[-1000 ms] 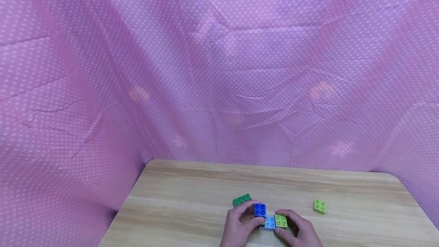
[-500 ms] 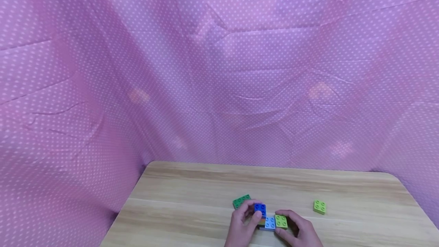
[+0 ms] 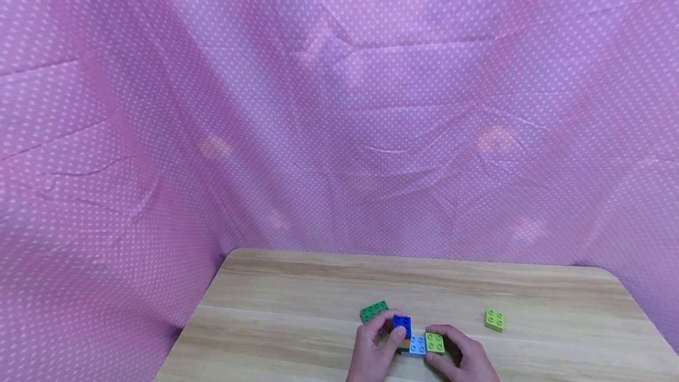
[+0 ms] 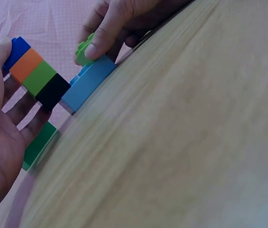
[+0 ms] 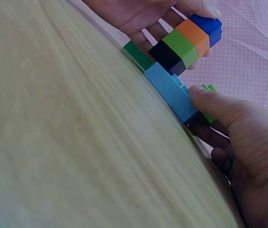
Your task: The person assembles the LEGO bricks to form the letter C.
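My left hand [image 3: 368, 349] holds an upright stack of toy building bricks, its thumb against the blue brick [image 3: 401, 322] on top and its fingers behind. Below the blue come an orange brick [image 4: 26, 67], a lime brick [image 4: 39, 78] and a black brick [image 4: 53, 92]. This stack is at the left end of a long light blue brick [image 4: 88, 84] lying on the table. My right hand [image 3: 464, 355] pinches a square lime brick [image 3: 435, 342] at the light blue brick's right end, thumb in front. Studs show along the light blue brick's middle.
A dark green brick [image 3: 373, 310] lies just behind my left hand, partly covered by its fingers. Another lime brick [image 3: 494, 319] sits apart on the wooden table [image 3: 297, 335], to the right. A pink dotted curtain [image 3: 339, 134] hangs behind the table's far edge.
My left thumb has moved up from low on the stack to the blue brick, uncovering the bricks beneath it. My right hand has stayed in place on the lime brick.
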The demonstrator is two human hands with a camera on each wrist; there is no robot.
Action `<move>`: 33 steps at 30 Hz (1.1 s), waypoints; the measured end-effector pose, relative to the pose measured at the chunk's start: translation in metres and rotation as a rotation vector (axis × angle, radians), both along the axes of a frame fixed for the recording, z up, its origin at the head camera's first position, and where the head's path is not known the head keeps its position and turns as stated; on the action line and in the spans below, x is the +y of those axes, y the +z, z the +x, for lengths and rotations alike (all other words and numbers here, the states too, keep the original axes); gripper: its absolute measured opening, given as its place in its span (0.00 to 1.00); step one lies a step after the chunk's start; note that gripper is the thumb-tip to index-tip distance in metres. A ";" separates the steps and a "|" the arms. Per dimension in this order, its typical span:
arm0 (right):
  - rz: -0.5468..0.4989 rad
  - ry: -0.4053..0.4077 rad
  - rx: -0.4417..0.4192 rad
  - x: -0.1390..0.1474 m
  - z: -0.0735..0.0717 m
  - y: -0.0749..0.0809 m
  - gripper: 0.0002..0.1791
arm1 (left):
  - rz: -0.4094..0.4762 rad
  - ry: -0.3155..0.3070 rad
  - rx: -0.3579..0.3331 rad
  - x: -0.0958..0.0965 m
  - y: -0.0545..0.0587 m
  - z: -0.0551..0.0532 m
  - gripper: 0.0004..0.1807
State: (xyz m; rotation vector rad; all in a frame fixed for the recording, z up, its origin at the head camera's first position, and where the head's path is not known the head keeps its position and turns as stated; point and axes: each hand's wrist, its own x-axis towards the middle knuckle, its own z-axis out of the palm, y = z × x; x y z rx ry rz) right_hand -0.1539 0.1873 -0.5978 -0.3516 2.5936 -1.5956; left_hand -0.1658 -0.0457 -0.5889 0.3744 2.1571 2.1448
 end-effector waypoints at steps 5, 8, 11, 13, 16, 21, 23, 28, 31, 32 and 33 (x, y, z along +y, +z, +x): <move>0.004 0.000 -0.009 0.000 -0.002 -0.001 0.25 | -0.016 0.008 0.005 -0.001 0.000 -0.001 0.20; 0.000 0.000 0.004 -0.001 -0.002 -0.002 0.25 | -0.018 0.011 0.009 -0.001 -0.001 -0.001 0.19; -0.004 0.004 0.014 0.000 -0.001 -0.002 0.25 | -0.016 0.008 -0.002 -0.001 -0.001 -0.001 0.19; -0.006 0.005 0.014 0.000 -0.001 -0.003 0.25 | -0.013 0.005 -0.015 0.000 -0.001 -0.001 0.20; -0.003 0.007 0.018 0.001 -0.001 -0.003 0.25 | -0.011 0.010 -0.020 0.001 -0.001 -0.001 0.19; -0.006 0.013 0.066 0.002 -0.003 -0.005 0.25 | -0.015 0.025 0.036 0.001 -0.002 -0.002 0.18; -0.007 0.018 0.068 0.002 -0.003 -0.005 0.25 | 0.009 0.040 0.090 -0.001 -0.003 -0.002 0.18; 0.006 0.032 0.006 0.003 -0.004 -0.003 0.25 | 0.031 0.184 0.263 -0.016 -0.004 -0.005 0.18; 0.010 0.036 -0.027 0.004 -0.004 0.000 0.26 | -0.062 0.318 0.379 -0.029 -0.006 -0.009 0.19; 0.009 0.037 -0.033 0.004 -0.004 0.000 0.26 | -0.106 0.367 0.405 -0.034 -0.007 -0.011 0.20; 0.008 0.040 -0.039 0.004 -0.004 0.001 0.27 | -0.152 0.416 0.428 -0.039 -0.007 -0.012 0.21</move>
